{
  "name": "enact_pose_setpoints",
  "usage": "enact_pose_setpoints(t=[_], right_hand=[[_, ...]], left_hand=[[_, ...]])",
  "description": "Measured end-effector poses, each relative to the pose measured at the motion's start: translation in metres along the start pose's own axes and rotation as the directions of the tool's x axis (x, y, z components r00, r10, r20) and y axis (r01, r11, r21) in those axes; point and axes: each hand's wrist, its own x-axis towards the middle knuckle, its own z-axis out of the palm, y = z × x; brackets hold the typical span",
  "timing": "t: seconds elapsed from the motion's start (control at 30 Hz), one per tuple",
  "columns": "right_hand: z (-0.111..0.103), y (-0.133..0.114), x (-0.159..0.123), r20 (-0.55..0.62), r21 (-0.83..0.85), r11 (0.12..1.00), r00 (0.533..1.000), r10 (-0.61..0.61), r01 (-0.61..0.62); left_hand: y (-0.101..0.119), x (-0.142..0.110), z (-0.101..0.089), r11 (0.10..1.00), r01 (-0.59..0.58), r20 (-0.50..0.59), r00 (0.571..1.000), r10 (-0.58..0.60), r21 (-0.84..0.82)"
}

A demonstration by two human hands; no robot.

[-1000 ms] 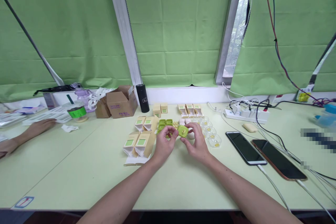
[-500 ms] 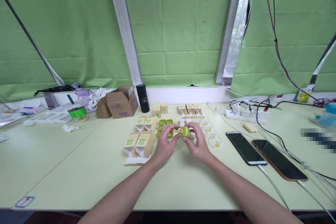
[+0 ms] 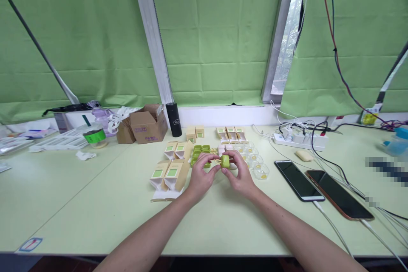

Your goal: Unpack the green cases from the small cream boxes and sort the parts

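Between my two hands, above the table, is a small green case [image 3: 225,161] with a pale yellow loop [image 3: 218,161] on its left side. My left hand [image 3: 203,175] pinches it at the loop side. Fingers and thumb of my right hand [image 3: 238,174] grip the case from the right. Just behind my hands lie several open green cases [image 3: 202,148], small pale yellow pieces [image 3: 213,151], and white pieces [image 3: 225,148], partly hidden by my fingers. Clear plastic cups [image 3: 261,171] with yellow bits inside stand right of my right hand.
Small open cartons [image 3: 174,174] stand left of my hands, with more cartons [image 3: 231,134] behind. A black bottle [image 3: 173,120] and a cardboard box [image 3: 148,124] are at the back. Two phones [image 3: 298,179] with cables lie to the right, near a power strip [image 3: 299,139].
The green case has turned slightly between my fingers, and its loop now points more directly left. Both hands stay in nearly the same place.
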Motion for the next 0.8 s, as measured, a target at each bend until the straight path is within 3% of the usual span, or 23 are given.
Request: enact_pose_setpoints(t=[0.8], right_hand=[[0.003,0.008,-0.004,0.019,0.01,1.0,1.0,-0.005,0.004]], left_hand=[[-0.011,-0.001,0.001,0.998,-0.005,-0.033,0.999,0.007,0.064]])
